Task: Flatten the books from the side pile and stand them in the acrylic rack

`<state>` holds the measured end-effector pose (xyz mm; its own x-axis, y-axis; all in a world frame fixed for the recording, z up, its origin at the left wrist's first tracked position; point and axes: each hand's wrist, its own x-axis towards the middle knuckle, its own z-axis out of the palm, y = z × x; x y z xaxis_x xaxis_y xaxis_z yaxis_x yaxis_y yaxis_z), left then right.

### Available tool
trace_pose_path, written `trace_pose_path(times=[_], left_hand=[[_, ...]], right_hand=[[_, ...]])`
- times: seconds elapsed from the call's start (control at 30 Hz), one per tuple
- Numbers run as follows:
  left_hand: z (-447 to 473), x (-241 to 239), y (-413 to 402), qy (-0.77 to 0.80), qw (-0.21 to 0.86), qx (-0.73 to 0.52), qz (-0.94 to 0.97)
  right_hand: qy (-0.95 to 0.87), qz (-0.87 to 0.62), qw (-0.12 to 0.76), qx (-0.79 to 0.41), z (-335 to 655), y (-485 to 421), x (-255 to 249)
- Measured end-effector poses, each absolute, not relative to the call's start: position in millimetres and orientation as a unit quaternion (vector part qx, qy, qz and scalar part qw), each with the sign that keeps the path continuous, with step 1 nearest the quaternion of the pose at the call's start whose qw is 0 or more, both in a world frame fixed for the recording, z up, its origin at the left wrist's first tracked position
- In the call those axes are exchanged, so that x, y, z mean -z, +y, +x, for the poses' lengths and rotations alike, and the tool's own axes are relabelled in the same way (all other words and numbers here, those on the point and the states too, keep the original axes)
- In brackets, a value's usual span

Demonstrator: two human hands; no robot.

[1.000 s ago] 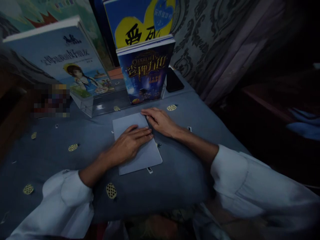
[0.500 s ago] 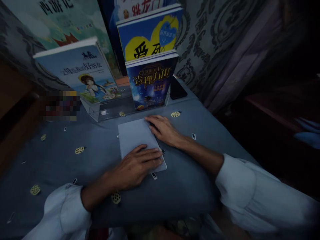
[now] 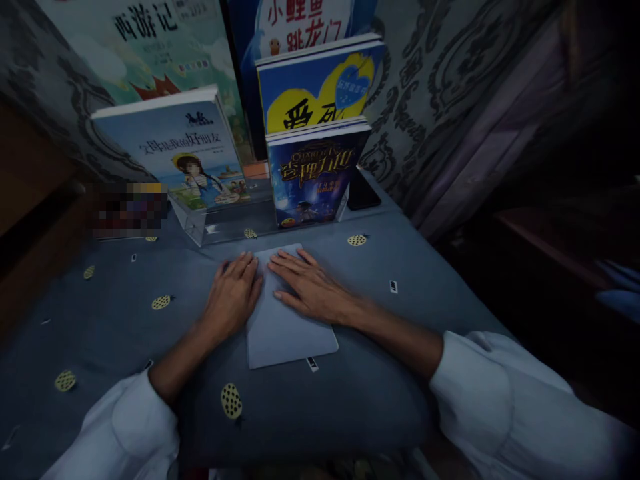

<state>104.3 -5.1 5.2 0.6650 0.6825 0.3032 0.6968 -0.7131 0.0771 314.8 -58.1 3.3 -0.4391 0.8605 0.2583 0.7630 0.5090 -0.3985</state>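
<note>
A pale, plain rectangular sheet or thin booklet [image 3: 290,343] lies flat on the blue-grey tablecloth [image 3: 370,400] in front of me; its exact kind I cannot tell. My left hand [image 3: 233,290] rests palm down along its left edge, fingers stretched out toward the far left corner. Across its upper right part lies my right hand [image 3: 310,287], flat, with the fingers extended and the thumb apart. Both hands touch the sheet without gripping it, and their fingertips come near each other at its far end.
Behind the sheet, a clear acrylic stand [image 3: 200,230] holds upright books, among them a blue-covered book [image 3: 185,157] and a dark blue book [image 3: 315,180]. A black phone [image 3: 364,192] lies to the right. A blurred-out item [image 3: 127,210] sits at the left, near brown furniture [image 3: 30,247].
My left hand has moved from the sheet's near part up to its far left edge. My right hand has slid from the right edge onto the sheet. The view has tilted slightly.
</note>
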Motion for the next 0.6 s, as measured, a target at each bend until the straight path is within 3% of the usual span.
trace_pose_path(times=[0.6], left_hand=[[107, -6, -8, -0.394, 0.016, 0.137, -0.909]], right_hand=[[-0.811, -0.552, 0.169, -0.096, 332, -58, -4]])
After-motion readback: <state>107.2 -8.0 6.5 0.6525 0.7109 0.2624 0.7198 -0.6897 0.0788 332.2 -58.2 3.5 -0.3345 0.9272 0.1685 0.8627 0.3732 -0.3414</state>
